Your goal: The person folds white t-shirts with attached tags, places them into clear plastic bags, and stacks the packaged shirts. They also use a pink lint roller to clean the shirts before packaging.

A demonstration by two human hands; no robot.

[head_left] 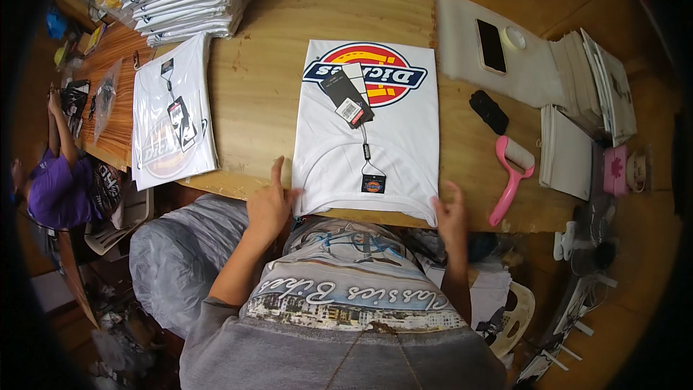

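Note:
A folded white T-shirt lies in front of me, neckline toward me, with a red, yellow and blue printed logo at its far end. Black and white hang tags rest on it, tied by a cord to the dark neck label. At the near left corner is my left hand, index finger stretched out and thumb against the shirt's edge. My right hand is at the near right corner, its thumb touching the fabric and index finger raised apart. Some lower fingers of both hands are hidden.
Left on the wooden table are a bagged shirt and a tall stack of bagged shirts. To the right lie a pink lint roller, a black object, a phone and a tape roll. A person in purple works far left.

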